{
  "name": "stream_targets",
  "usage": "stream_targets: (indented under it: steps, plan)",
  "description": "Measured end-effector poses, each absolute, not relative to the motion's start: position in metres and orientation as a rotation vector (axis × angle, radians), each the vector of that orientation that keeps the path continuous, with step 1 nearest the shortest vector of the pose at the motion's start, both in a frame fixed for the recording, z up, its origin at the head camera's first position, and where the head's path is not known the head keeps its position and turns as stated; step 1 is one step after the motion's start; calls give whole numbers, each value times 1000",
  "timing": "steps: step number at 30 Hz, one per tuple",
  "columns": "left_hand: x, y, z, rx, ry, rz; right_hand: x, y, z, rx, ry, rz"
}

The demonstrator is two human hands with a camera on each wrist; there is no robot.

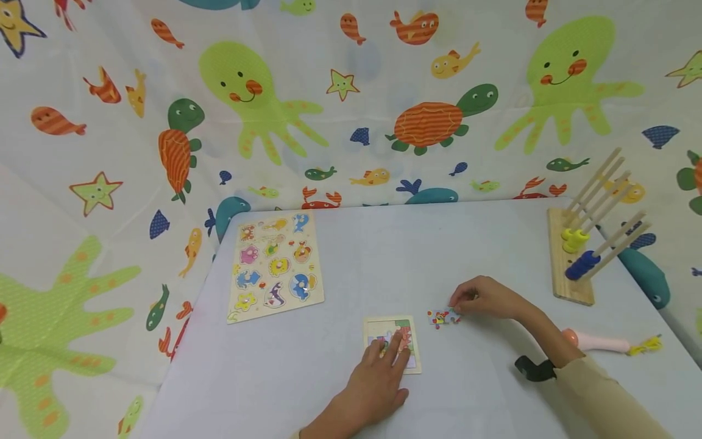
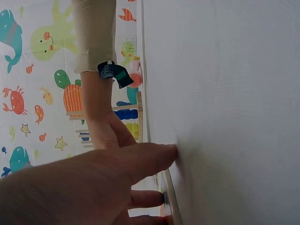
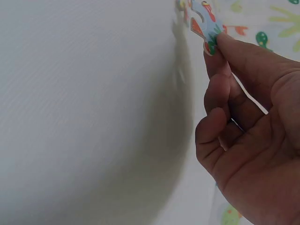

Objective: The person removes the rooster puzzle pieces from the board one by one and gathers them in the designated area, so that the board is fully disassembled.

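The right hand (image 1: 485, 297)'s grip pinches a thin, flat puzzle piece (image 3: 212, 26) with a curved notch, at two o'clock from the pale-rimmed puzzle tray (image 1: 373, 326). The left hand (image 1: 378, 379) rests across that tray, grip relaxed, fingers extended, on the smooth white worktop (image 1: 384, 262).

Left hand (image 1: 378, 379) palm down, right hand (image 1: 484, 298) in a fingertip pinch
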State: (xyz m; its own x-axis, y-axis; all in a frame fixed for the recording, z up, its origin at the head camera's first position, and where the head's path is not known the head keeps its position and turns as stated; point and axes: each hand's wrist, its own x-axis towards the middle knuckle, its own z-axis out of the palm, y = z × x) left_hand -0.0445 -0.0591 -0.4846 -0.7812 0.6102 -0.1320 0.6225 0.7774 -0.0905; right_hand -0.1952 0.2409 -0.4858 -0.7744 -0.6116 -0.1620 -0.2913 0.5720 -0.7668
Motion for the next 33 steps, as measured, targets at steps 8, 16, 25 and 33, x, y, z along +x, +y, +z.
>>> stream_targets:
  steps: [8, 16, 25, 33]
  plan:
    - [-46, -59, -486, 1015, 2869, -170, -194, 249, -493, -659, 2428, -1040]
    - [-46, -59, -487, 1022, 2874, -176, -192, 244, -498, -626, 2504, -1000]
    - [-45, -60, -482, 1025, 2863, -210, -190, 240, -499, -652, 2570, -980]
    - [-45, -60, -484, 1014, 2882, -203, -187, 239, -501, -671, 2604, -977]
